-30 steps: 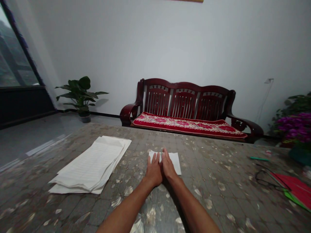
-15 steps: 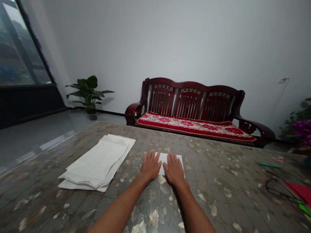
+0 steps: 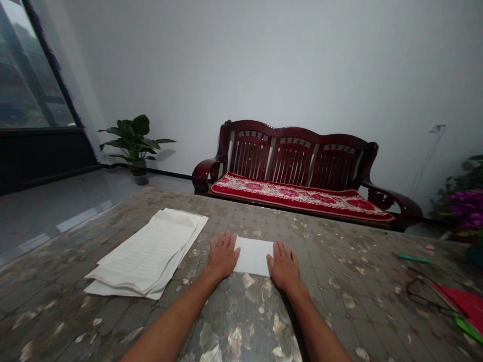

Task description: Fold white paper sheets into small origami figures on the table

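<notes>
A small white rectangle of paper lies flat on the patterned tabletop, faintly lined. My left hand rests palm down at its left edge, fingers stretched forward. At the right edge my right hand also lies flat, its fingers extended. Neither hand grips anything. To the left of my left hand sits a stack of lined paper sheets, their edges uneven.
On the right of the table are a green pen, black-framed glasses and a red item with a green edge. Beyond the table stand a wooden bench with a red floral cover and a potted plant.
My hands have slid apart, the left one leftward and the right one rightward, from the middle of the small paper to its side edges. More of its surface shows now.
</notes>
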Tool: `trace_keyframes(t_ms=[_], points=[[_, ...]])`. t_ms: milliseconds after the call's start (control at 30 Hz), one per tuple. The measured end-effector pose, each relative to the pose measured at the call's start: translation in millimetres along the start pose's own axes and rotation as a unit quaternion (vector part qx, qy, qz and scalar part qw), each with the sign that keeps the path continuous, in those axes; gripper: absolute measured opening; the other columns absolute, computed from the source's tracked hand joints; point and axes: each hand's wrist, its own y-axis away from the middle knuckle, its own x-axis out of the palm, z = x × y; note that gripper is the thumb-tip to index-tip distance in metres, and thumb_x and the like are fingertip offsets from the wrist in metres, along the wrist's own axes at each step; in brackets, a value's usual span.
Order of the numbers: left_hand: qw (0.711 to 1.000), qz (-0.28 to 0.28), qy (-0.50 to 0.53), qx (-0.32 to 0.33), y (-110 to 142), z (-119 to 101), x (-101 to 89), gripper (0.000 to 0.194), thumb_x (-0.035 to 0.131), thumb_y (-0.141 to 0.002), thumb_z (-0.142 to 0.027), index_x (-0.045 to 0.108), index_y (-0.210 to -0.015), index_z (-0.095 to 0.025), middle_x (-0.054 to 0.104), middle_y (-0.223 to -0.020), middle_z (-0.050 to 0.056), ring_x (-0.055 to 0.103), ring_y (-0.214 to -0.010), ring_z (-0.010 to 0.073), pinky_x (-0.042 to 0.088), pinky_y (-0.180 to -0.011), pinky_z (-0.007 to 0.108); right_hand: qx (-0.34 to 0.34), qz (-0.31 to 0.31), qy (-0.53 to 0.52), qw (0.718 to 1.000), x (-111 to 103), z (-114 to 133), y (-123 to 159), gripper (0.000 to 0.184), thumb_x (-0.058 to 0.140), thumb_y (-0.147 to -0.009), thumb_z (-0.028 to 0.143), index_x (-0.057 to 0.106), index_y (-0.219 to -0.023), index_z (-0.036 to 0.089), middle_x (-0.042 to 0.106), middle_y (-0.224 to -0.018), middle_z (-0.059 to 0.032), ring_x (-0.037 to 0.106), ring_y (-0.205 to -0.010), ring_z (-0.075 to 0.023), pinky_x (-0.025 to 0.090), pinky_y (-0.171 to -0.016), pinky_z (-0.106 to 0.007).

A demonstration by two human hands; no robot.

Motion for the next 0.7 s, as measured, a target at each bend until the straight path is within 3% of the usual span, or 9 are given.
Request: trace_keyframes(t_ms=[133,200,267,367,433,533,700], points=[[0.999,-0.008,-0.014,-0.028,-4,-1,-8.4,0.052,0.04,-0.095,-0.034,0.045,-0.143,-0.015,0.036,-0.153,0.018,0.029,-0.143,0.0364,0.022,-0.113,0.057,0.004,-0.003,0.008,1.0,-2,4,1,0.062,0.026,-0.098,0.04,0.027,-0.152,0.009,0.021,-0.159,-0.0122,0.017,-0.147,-0.0259,0.008,-0.117,-0.051],[0.998,-0.059,0.0,-0.009,-4,-19,-13.6,0.051,0.039,-0.095,-0.029,0.044,-0.143,-0.012,0.034,-0.154,0.018,0.024,-0.145,0.0335,0.019,-0.116,0.054,0.006,-0.002,0.009,1.0,-3,6,1,0.062,0.027,-0.097,0.04,0.028,-0.151,0.008,0.021,-0.159,-0.0129,0.017,-0.147,-0.0265,0.009,-0.117,-0.052],[0.994,-0.09,0.042,0.054,-2,-47,-16.1,0.05,0.032,-0.097,-0.025,0.041,-0.145,-0.012,0.034,-0.155,0.015,0.024,-0.146,0.0278,0.021,-0.118,0.049,0.008,-0.001,0.009,1.0,-3,6,1,0.062,0.027,-0.097,0.04,0.028,-0.151,0.009,0.021,-0.159,-0.0129,0.017,-0.147,-0.0271,0.009,-0.116,-0.053],[0.985,-0.039,0.092,0.141,1,-85,-10.7,0.048,0.027,-0.099,-0.026,0.045,-0.142,-0.012,0.044,-0.149,0.015,0.036,-0.141,0.0254,0.03,-0.115,0.045,0.01,-0.002,0.007,1.0,-2,5,2,0.06,0.024,-0.098,0.039,0.029,-0.151,0.011,0.021,-0.159,-0.0116,0.017,-0.147,-0.0265,0.009,-0.116,-0.053],[0.987,-0.007,0.097,0.128,3,-97,-1.7,0.047,0.028,-0.101,-0.032,0.049,-0.139,-0.014,0.047,-0.147,0.014,0.039,-0.139,0.0265,0.03,-0.115,0.046,0.006,-0.003,0.007,1.0,-2,4,2,0.059,0.024,-0.098,0.037,0.03,-0.151,0.013,0.021,-0.159,-0.0105,0.017,-0.147,-0.0258,0.01,-0.116,-0.053],[0.991,-0.013,0.083,0.103,3,-91,13.2,0.053,0.033,-0.099,-0.043,0.044,-0.144,-0.017,0.038,-0.153,0.015,0.03,-0.144,0.0301,0.022,-0.118,0.049,-0.001,-0.001,0.007,1.0,-2,3,2,0.059,0.027,-0.097,0.036,0.029,-0.151,0.012,0.021,-0.159,-0.0107,0.016,-0.147,-0.0264,0.01,-0.116,-0.053],[0.996,-0.019,0.053,0.07,-3,-56,20.7,0.058,0.034,-0.098,-0.05,0.041,-0.146,-0.019,0.033,-0.156,0.014,0.024,-0.146,0.0314,0.017,-0.118,0.05,0.003,0.001,0.006,1.0,-2,4,2,0.059,0.027,-0.098,0.038,0.029,-0.152,0.013,0.02,-0.159,-0.0122,0.016,-0.147,-0.027,0.01,-0.117,-0.053]])
